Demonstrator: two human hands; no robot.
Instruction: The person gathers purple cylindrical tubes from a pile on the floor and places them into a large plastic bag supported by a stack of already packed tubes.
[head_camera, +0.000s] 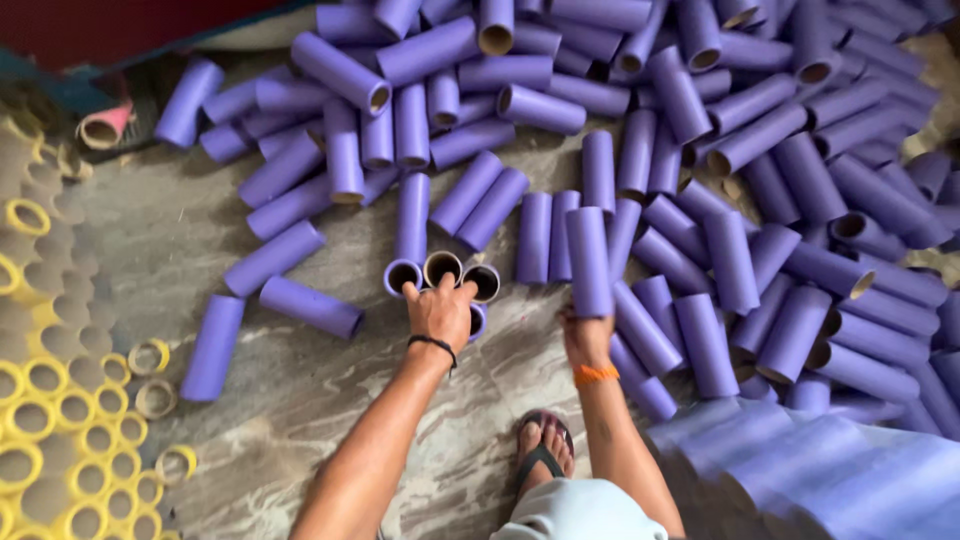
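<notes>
item: cluster of upright purple tubes, three open mouths showing, standing on the floor under the left hand, whose fingertips hook into the rims. single purple tube, held upright, right hand wrapped around its lower end, just right of the cluster. handling note: best kept vertical, rims level, sides touching. material: stiff cardboard cylinders, matte purple wrap, brown inner wall. beyond both hands: loose pile of tubes. far left: yellow-rimmed tubes packed on end.
</notes>
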